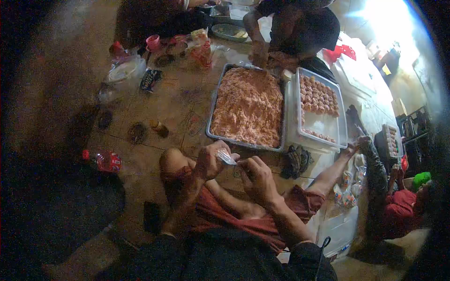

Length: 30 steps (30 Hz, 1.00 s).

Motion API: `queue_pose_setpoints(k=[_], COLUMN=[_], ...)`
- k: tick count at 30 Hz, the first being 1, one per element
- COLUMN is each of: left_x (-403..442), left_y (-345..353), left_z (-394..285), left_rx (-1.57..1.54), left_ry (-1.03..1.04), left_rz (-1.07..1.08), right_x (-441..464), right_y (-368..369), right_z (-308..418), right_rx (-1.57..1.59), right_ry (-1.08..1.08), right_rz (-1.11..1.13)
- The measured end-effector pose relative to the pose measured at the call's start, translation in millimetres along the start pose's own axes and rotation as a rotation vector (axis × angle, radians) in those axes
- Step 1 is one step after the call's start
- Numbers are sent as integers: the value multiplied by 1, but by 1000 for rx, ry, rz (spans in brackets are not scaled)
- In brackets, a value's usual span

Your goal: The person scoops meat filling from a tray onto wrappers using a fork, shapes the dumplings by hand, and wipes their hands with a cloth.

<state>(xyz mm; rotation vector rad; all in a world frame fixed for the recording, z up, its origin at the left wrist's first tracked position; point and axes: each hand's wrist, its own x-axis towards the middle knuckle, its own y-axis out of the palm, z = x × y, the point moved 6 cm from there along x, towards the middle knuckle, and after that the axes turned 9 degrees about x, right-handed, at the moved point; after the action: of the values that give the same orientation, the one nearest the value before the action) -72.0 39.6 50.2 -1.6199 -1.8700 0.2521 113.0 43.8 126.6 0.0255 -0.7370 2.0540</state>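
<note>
Over my lap, a small, thin, whitish piece [226, 157], which looks like plastic or a wrapper, is stretched between my hands. My left hand [212, 161] is closed around one end of it. The fingertips of my right hand [259, 180] pinch its other end. Just beyond my hands lies a wide tray [212, 136] filled with pinkish minced meat [248, 105]. To the right of that tray, a clear plastic box [323, 122] holds rows of shaped meat balls [318, 93].
Across the tray sits another person [300, 28]; a further person in red [398, 206] is at the right. A bottle with a red label [108, 161], a small brown bottle [159, 129], a black bag [296, 161] and bagged items [347, 189] lie on the tiled floor.
</note>
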Motion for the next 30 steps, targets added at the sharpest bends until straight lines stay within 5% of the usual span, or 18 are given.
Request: queue_pose_setpoints(k=[4,9,11,15,24,27,30], left_x=[-2,4,4,-12,7,4,0], left_y=[-9,-1,-20,-7,-12,-29,-15], left_z=[-4,-2,-24,-3,-24,-36,-15], left_rx=[-232,-97,-130,-381,230,-124,-265], left_ry=[-193,-140,38,-219,-223,-174,-209], left_rz=[77,-2,26,188,271,55,226], right_x=[1,0,-1,-4,5,1,0], right_y=[-17,0,-8,-12,-1,-19,-10], right_z=[19,2,5,8,5,15,7], right_rx=[38,63,31,26,16,70,48], right_ry=[46,65,33,51,-30,64,68], right_rz=[-122,-48,-95,-132,-3,-159,-91])
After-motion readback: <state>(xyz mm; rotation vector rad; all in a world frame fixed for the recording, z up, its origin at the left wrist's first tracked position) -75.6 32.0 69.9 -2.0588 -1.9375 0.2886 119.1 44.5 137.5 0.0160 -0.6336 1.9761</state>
